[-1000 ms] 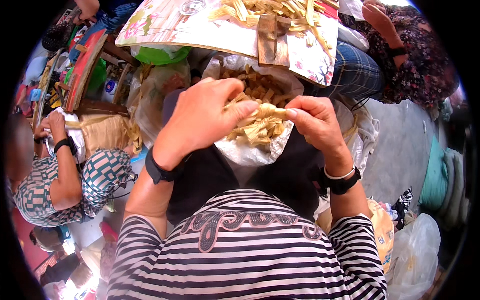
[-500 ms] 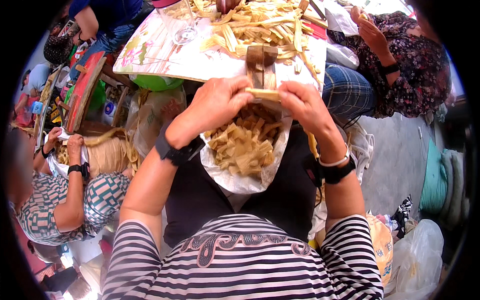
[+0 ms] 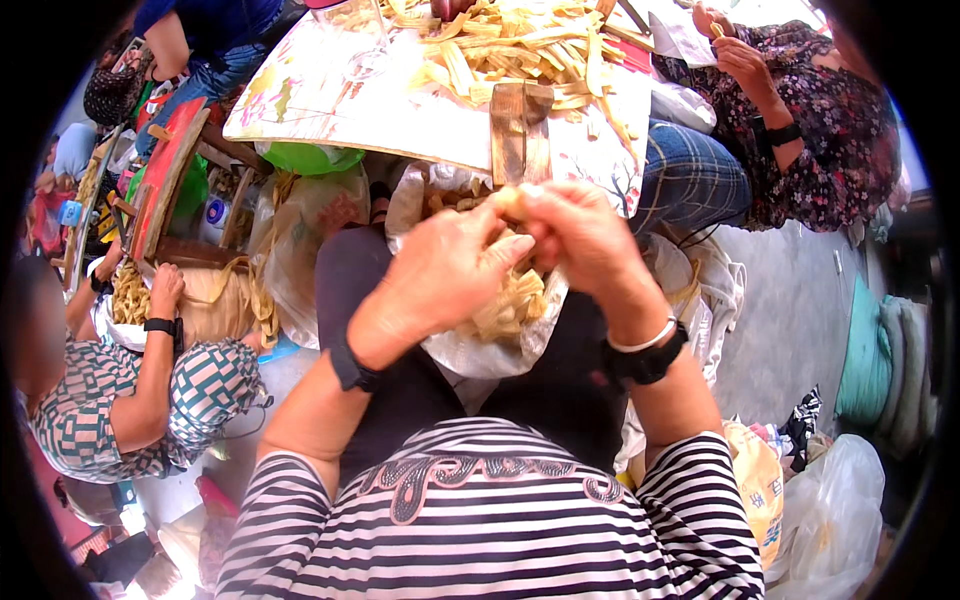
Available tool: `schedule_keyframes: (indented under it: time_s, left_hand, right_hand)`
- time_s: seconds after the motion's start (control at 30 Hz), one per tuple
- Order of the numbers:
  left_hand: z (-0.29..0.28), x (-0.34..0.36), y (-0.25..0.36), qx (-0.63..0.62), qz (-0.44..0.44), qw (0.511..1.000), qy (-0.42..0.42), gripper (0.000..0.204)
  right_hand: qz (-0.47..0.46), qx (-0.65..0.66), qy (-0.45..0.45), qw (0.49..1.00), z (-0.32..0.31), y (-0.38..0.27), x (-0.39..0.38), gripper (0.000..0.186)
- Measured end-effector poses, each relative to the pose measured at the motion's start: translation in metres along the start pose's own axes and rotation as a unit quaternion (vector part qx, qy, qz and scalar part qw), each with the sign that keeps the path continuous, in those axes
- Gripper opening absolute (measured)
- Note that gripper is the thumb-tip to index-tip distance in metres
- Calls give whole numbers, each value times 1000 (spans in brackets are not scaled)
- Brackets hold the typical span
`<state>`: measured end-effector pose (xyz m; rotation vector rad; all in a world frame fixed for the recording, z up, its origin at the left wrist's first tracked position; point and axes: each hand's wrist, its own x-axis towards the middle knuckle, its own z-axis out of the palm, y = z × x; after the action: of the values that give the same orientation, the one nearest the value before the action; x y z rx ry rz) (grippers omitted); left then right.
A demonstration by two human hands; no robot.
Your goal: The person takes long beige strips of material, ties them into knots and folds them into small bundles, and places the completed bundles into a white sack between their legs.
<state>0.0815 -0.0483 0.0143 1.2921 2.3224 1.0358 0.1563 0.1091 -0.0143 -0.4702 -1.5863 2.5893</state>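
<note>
Over the middle of my lap both hands meet, fingers pinched together. My left hand and my right hand grip a short pale yellow dried strip, mostly covered by the fingers. Beneath them a white plastic bag lies between my thighs, holding many cut yellow pieces. Just beyond the hands, a wooden block tool juts over the near edge of the table; its working part is hard to make out.
Long yellow strips are heaped on the table beside a clear cup. A person in a floral top sits at the right, another in patterned clothes at the left. A red wooden stool and plastic bags lie around.
The strip was stretched level between my hands; now the hands have come together and lower over the bag, fingers bunched around it. The bag now shows beyond my hands.
</note>
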Motion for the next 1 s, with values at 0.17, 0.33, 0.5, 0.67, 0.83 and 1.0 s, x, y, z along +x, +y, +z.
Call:
schedule_keyframes:
  time_s: [0.17, 0.33, 0.5, 0.67, 0.83, 1.0]
  left_hand:
    - [30, -16, -3, -487, -76, 869, 47, 30]
    - [16, -24, 18, -583, -63, 802, 109, 30]
    - [-35, -17, 42, -743, -56, 616, 256, 22]
    - [-42, -30, 37, -369, 144, 805, 442, 25]
    - [-15, -53, 40, -187, 241, 885, 351, 13]
    - [6, -76, 48, -227, 122, 940, 224, 22]
  right_hand:
    - [62, 54, -59, 995, 28, 20, -23, 38]
    - [8, 22, -114, 993, 46, 7, -47, 35]
    - [-155, -315, -93, 932, 61, -11, -70, 23]
    - [-39, -12, -165, 985, 68, -28, -96, 17]
    - [-340, -216, -30, 915, 82, 9, -89, 27]
    - [-341, -400, 93, 846, 81, 22, -87, 25]
